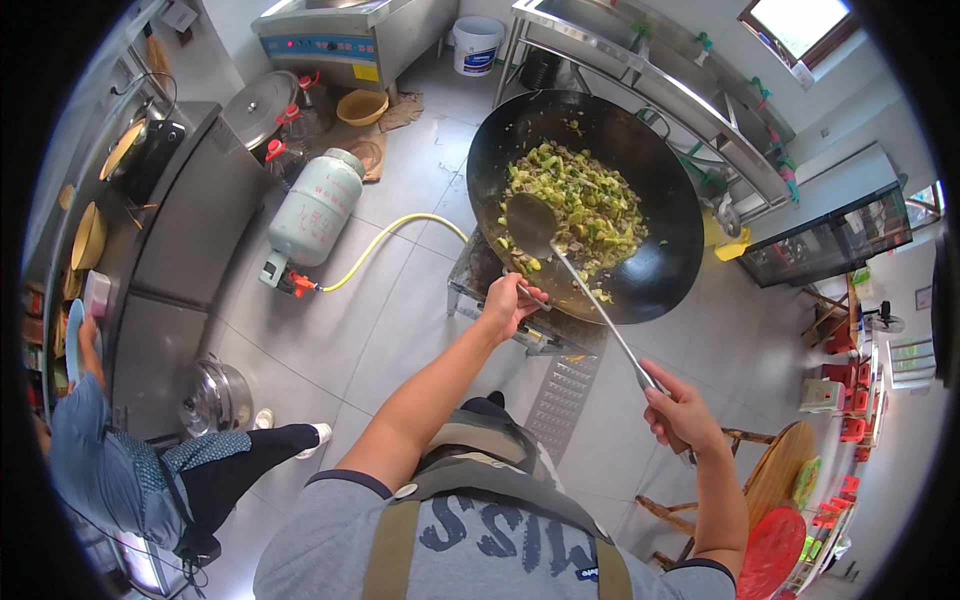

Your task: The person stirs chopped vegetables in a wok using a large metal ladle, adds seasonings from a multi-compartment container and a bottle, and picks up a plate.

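A large dark wok (660, 225) sits tilted on a low metal stove (480, 274) and holds chopped green vegetables mixed with brown pieces of food (585, 195). My left hand (512, 301) is closed around the wok's metal handle (534, 298) at the near rim. In my right hand (679, 412) is the long-handled metal ladle (532, 223); I grip it by its wooden end. The round bowl of the ladle lies over the near left part of the food, and its shaft crosses the wok's near rim.
A gas cylinder (319, 206) with a yellow hose (390, 225) stands on the floor at left. Another person (127, 480) is at the left counter, holding a blue plate (75, 341). Metal sinks (660, 67) stand behind the wok. A wooden stool (780, 465) is at lower right.
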Demonstrator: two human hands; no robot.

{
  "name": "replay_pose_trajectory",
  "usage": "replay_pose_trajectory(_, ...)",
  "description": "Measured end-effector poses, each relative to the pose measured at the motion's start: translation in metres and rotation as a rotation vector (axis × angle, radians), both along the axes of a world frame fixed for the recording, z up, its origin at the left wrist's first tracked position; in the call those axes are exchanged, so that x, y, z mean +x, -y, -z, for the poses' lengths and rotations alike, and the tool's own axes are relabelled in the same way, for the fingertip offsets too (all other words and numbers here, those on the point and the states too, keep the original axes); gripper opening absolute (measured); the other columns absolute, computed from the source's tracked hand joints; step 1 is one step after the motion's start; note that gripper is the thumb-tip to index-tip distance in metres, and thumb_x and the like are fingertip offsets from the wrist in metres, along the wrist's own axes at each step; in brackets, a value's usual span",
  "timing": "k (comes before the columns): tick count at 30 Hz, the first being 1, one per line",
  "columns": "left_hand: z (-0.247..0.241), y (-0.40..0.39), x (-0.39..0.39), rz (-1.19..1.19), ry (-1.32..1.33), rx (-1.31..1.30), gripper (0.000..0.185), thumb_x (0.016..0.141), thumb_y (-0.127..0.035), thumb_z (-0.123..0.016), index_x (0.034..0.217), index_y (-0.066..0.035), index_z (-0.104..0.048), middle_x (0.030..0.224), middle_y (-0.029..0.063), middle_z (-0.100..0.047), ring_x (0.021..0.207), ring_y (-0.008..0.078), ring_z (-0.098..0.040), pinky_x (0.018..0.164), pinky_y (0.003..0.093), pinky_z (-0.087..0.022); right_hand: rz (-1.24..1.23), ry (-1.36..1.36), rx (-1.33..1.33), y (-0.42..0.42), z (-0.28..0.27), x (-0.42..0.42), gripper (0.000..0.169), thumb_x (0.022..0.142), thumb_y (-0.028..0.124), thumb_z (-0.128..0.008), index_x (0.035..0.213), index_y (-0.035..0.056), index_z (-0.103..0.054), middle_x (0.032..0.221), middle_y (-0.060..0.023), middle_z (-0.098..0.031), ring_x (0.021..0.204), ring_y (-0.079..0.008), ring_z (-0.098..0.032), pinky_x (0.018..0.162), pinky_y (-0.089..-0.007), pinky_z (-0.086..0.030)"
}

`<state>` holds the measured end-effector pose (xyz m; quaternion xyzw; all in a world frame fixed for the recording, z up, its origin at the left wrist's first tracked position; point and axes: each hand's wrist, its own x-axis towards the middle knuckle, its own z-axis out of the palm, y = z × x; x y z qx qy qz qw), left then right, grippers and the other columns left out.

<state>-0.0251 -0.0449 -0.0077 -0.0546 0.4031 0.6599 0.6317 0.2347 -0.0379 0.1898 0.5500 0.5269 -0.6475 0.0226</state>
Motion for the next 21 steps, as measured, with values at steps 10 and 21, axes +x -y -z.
replay_pose_trajectory(10,0.004,0.018,0.001,0.092,-0.118,-0.025,0.027,0.089,-0.028,-0.039,0.09,-0.006,-0.054,0.087,0.0081,-0.056,0.084,0.0202,-0.053,0.073,0.0382,-0.043,-0.078,0.162,0.187,0.012,0.014,0.014,0.043,0.084,0.017,-0.049,0.126,0.0216,-0.039,0.057,-0.0008,-0.046,0.045,-0.0076,-0.044,0.037,-0.0228,-0.038)
replay_pose_trajectory(21,0.0,0.016,0.002,0.108,-0.084,-0.054,0.023,0.089,-0.026,-0.04,0.089,-0.007,-0.053,0.086,0.0055,-0.057,0.08,0.0173,-0.054,0.071,0.0344,-0.044,-0.089,0.46,0.418,0.019,-0.002,0.024,0.038,0.083,0.021,-0.051,0.121,0.0193,-0.045,0.055,-0.0012,-0.047,0.044,-0.0102,-0.046,0.044,-0.0253,-0.041)
